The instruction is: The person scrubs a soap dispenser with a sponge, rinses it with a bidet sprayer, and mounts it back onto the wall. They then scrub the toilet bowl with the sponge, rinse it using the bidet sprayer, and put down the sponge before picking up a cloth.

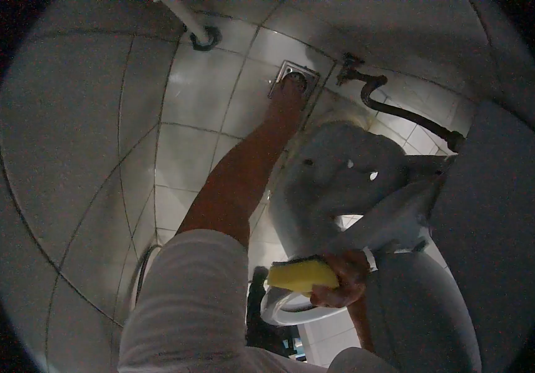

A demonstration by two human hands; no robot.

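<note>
My left arm stretches across the tiled floor, and my left hand [290, 89] is at a square metal floor drain [307, 69]. Its fingers point down at the round middle of the drain and are hidden there, so their grip does not show. Closer to me, my right hand [344, 280] is closed around a yellow sponge [303, 275] with a dark scouring side. The sponge is held in front of the toilet [317, 186], above a white rounded rim [274, 311].
A dark flexible hose [398, 112] runs from a wall valve [349, 67] towards the toilet. A pale pipe [186, 18] meets the floor at upper left. Tiled wall [81, 155] closes in the left side. A dark upright object [257, 298] stands near my body.
</note>
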